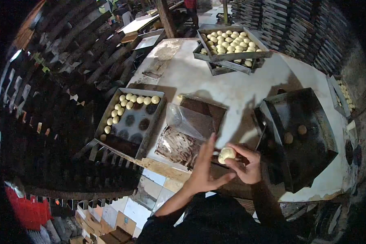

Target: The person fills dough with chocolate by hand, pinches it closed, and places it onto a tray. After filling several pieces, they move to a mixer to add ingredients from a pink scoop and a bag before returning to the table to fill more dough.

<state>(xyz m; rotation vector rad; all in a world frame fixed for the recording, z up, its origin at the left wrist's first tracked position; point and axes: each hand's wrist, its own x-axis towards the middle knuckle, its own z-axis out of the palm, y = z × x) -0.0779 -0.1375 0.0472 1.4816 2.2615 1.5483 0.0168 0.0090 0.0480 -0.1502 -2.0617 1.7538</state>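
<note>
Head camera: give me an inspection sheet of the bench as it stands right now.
Surface: pale, floury table, worn at its near edge.
Job's things: dough ball held in the right hand; left hand open against it.
Trays: left tray part-filled with dough balls; dark tray on the right holds two; far stacked trays full.
Clutter: clear plastic bag over a dark flat pan.
Grippers: bare hands only.
Cables: nothing seen.
Surroundings: dim room, racks behind, a person standing far off.
</note>
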